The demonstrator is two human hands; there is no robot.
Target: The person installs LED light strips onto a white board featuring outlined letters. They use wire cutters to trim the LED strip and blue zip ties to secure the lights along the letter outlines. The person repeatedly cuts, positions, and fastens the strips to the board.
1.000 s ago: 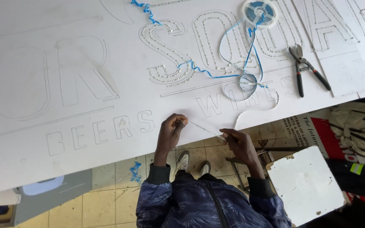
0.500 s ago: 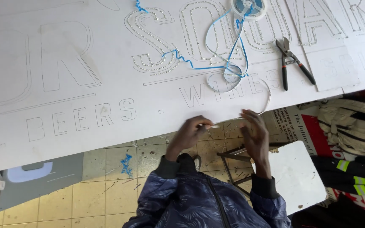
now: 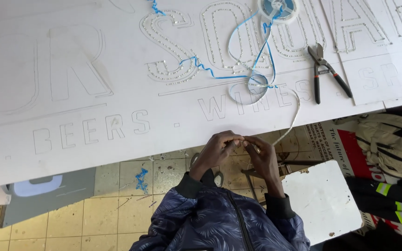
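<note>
Hands: left hand (image 3: 219, 148) and right hand (image 3: 260, 153) meet below sign board (image 3: 117, 69) edge, fingers pinched on end of LED strip (image 3: 290, 122) | Progress: three large letters look lined; smaller lettering bare | Nearby: reel (image 3: 278, 8), pliers (image 3: 324, 72)

Both forearms reach forward, elbows bent, in dark patterned sleeves. The left hand (image 3: 217, 148) and right hand (image 3: 262, 155) meet fingertip to fingertip — fingers curled and pinched, knuckles up, wrists angled inward.
</note>
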